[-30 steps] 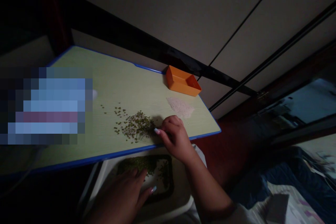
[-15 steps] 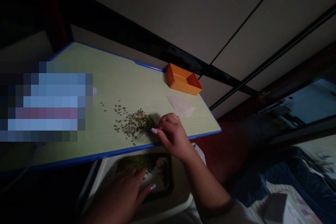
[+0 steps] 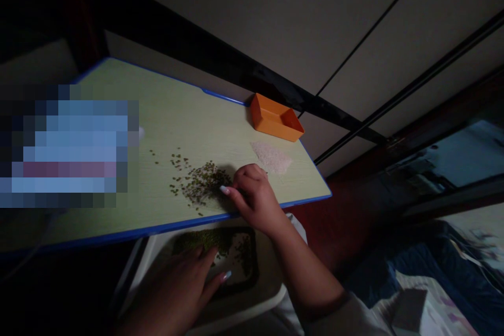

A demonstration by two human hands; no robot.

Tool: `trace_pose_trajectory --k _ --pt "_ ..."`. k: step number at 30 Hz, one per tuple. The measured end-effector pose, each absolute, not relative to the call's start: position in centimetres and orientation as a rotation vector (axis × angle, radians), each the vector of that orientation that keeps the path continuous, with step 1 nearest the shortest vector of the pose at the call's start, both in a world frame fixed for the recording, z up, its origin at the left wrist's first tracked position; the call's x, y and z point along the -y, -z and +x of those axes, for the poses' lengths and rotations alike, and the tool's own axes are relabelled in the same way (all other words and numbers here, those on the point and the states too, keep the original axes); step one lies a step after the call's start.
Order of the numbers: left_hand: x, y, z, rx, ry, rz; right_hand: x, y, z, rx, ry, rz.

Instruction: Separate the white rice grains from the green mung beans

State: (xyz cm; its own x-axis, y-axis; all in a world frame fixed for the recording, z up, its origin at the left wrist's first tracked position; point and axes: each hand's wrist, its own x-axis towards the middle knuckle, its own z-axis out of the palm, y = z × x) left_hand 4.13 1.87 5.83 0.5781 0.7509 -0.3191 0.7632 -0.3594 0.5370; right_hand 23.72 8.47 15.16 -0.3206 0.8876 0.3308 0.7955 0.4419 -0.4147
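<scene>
On the table, a loose pile of green beans mixed with white grains (image 3: 199, 184) is spread near the front edge. My right hand (image 3: 255, 194) lies at the pile's right side with fingers curled in and the thumb at the beans. Whatever those fingers may hold is hidden. Below the table edge, my left hand (image 3: 185, 275) is over a dark-rimmed tray (image 3: 255, 268) with its fingers apart, close to the green beans (image 3: 205, 240) inside. That tray sits in a pale tub (image 3: 271, 300). A heap of white rice-like grains (image 3: 271, 157) lies behind my right hand.
An orange open box (image 3: 273, 125) stands at the table's back right corner. The light green table (image 3: 169, 105) has a blue edge. A blurred-out blue and pink item (image 3: 74, 147) covers the left side. Behind rise pale panels (image 3: 255, 21); dark blue cloth (image 3: 429, 257) lies at lower right.
My right hand has shifted a little left and farther onto the bean pile, its thumb covering more of the pile's right side. My left hand stays over the tray, and the view has tilted slightly.
</scene>
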Motion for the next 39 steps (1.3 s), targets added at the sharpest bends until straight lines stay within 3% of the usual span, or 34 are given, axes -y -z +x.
trace_pose_trajectory --k 39 --pt "-2.1 -7.7 4.3 -1.213 0.178 2.11 -8.5 -14.7 23.8 2.164 -0.208 -1.349"
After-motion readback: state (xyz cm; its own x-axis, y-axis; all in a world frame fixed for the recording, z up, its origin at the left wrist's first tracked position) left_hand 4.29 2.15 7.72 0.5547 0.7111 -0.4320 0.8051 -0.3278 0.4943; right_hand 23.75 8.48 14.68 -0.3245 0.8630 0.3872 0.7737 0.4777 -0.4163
